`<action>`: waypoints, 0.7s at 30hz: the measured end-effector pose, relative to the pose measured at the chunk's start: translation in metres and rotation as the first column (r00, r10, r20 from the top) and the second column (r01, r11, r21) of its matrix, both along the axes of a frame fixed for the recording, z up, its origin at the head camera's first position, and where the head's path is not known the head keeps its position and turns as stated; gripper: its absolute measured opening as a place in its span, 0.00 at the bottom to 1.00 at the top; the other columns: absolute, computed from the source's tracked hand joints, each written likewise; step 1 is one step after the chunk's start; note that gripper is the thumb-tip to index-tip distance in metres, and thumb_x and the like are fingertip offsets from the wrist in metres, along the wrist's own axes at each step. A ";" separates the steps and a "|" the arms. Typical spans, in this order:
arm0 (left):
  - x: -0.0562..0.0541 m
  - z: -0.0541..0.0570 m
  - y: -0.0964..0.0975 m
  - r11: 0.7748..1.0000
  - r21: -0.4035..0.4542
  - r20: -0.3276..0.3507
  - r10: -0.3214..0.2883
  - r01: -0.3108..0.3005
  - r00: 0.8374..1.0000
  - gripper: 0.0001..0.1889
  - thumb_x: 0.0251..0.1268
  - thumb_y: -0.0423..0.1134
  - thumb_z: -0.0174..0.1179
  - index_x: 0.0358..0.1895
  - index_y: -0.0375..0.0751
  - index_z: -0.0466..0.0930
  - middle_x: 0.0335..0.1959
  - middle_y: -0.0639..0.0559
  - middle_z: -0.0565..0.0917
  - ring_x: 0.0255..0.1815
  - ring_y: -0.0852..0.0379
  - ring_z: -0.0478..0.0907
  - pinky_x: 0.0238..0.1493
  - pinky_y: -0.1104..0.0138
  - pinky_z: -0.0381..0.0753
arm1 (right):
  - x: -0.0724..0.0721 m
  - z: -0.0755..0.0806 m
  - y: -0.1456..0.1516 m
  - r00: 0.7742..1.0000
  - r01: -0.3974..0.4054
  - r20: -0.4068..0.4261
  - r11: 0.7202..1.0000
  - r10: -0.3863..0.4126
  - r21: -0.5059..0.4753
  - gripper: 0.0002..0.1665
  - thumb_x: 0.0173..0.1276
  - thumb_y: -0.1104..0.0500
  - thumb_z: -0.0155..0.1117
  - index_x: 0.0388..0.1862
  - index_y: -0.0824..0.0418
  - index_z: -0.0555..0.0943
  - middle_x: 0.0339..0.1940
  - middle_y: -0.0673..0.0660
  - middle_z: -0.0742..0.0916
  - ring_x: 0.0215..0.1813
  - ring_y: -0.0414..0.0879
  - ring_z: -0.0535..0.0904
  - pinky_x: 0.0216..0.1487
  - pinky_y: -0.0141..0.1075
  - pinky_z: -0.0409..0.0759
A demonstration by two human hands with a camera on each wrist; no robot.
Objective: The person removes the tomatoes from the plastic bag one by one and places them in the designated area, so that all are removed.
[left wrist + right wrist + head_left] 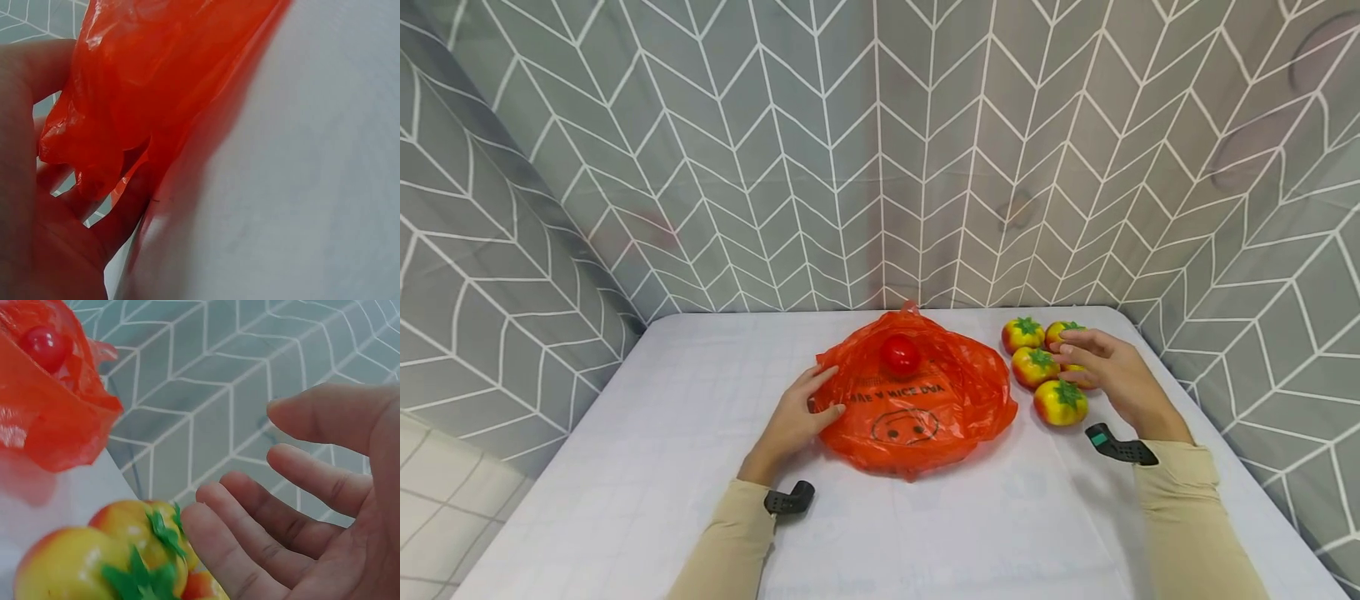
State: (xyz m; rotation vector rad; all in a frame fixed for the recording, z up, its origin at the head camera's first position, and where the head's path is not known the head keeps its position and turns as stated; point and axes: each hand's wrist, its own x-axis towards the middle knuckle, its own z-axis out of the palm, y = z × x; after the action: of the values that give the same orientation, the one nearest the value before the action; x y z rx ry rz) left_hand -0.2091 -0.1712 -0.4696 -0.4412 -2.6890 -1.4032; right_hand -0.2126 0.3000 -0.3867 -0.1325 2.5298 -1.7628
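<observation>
A red plastic bag [958, 425] with printed words and a face lies spread on the table. A shiny red round fruit [900, 354] shows at the bag's far side. My left hand [792, 421] touches the bag's left edge, its thumb and fingers apart with loose plastic [144, 81] between them. Several yellow-red persimmon-like fruits [1060, 403] with green leafy tops cluster right of the bag. Over the right side of that cluster is my right hand [1116, 379], its fingers spread and slightly bent, holding nothing. In the right wrist view, the nearest fruit [69, 565] lies below the fingertips.
A white cloth covers the table [625, 433]. Grey patterned curtains [850, 167] stand behind it and on both sides. White tiles [441, 492] show at the lower left.
</observation>
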 end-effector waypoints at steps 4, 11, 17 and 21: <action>0.000 0.000 0.000 1.000 -0.007 -0.005 0.003 -0.003 1.000 0.34 0.62 0.43 0.67 0.73 0.45 0.70 0.75 0.44 0.64 0.76 0.39 0.58 0.72 0.41 0.58 | -0.005 0.005 -0.010 0.999 -0.042 0.000 0.999 0.042 0.017 0.37 0.75 0.45 0.60 0.69 0.70 0.67 0.64 0.70 0.75 0.58 0.55 0.81 0.55 0.41 0.83; -0.001 -0.003 -0.001 1.000 -0.026 -0.003 -0.003 0.003 1.000 0.35 0.62 0.44 0.67 0.74 0.46 0.69 0.76 0.44 0.63 0.76 0.40 0.58 0.71 0.41 0.60 | -0.013 0.017 -0.032 0.993 -0.114 0.045 0.990 0.111 0.088 0.36 0.74 0.45 0.62 0.71 0.65 0.69 0.69 0.67 0.73 0.58 0.66 0.80 0.60 0.54 0.79; 0.000 -0.001 0.000 1.000 -0.014 -0.011 -0.003 0.003 1.000 0.35 0.62 0.43 0.68 0.73 0.46 0.70 0.76 0.45 0.63 0.76 0.41 0.58 0.72 0.42 0.59 | -0.024 0.019 -0.049 0.985 -0.169 -0.014 0.985 0.169 0.035 0.32 0.73 0.48 0.64 0.66 0.67 0.73 0.61 0.71 0.79 0.55 0.58 0.81 0.55 0.50 0.82; 0.000 0.000 -0.001 1.000 -0.016 -0.008 -0.012 0.011 1.000 0.35 0.62 0.44 0.68 0.74 0.46 0.69 0.76 0.45 0.63 0.76 0.41 0.58 0.72 0.42 0.59 | -0.030 0.018 -0.058 0.982 -0.188 -0.017 0.982 0.188 0.023 0.30 0.74 0.51 0.63 0.66 0.68 0.72 0.61 0.71 0.80 0.55 0.55 0.81 0.55 0.50 0.83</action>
State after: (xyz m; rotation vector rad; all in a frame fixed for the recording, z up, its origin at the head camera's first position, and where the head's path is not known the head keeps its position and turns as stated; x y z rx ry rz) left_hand -0.2093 -0.1720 -0.4697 -0.4635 -2.6974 -1.3804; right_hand -0.2423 0.2418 -0.3689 -0.3760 2.4554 -1.6707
